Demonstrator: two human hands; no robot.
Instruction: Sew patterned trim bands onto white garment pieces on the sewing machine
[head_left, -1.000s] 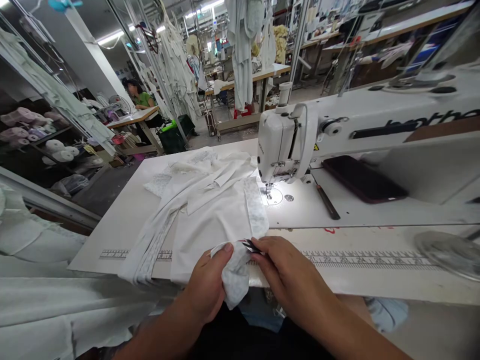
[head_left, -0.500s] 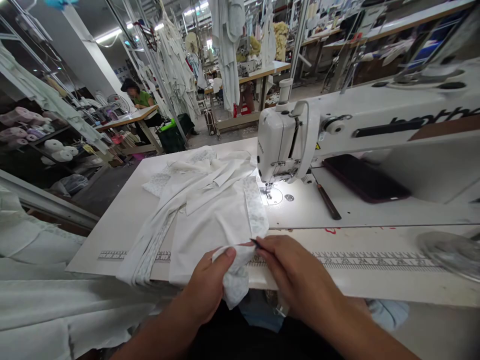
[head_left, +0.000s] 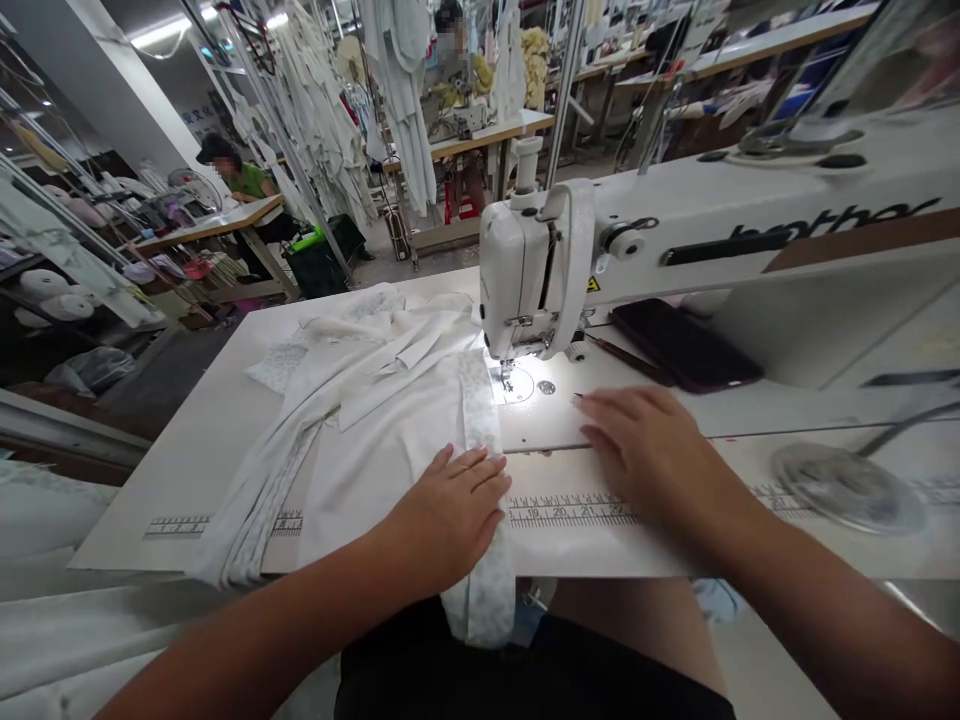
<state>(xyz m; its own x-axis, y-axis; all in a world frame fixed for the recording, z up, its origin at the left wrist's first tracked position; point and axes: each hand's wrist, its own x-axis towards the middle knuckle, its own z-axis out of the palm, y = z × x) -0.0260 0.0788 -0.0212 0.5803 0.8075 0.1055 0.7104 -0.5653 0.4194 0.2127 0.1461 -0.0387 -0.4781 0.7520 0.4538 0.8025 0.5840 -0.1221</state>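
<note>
My left hand [head_left: 452, 515] lies flat with spread fingers on the patterned border [head_left: 480, 405] of the white cloth [head_left: 375, 445]. The border's end hangs over the table's front edge. Over the sewing table [head_left: 562, 540], right of the needle area, my right hand [head_left: 649, 450] has its fingers together; a small dark tip shows at them, the rest hidden. The white sewing machine [head_left: 517, 265] stands above the cloth's right edge, its lamp lighting the needle plate [head_left: 517, 385]. A brown-handled tool [head_left: 630, 360] lies beyond my right hand, beside a dark phone [head_left: 686, 345].
A ruler strip [head_left: 559, 512] runs along the table front. At the right is a round clear disc [head_left: 847, 488]. More white cloth [head_left: 67, 630] hangs at the lower left. Two people sit at machines farther back, one in a green top [head_left: 251, 182].
My left hand has let go of the gathered cloth end and now rests flat on the border. My right hand has moved away to the right and forward. The view has shifted right.
</note>
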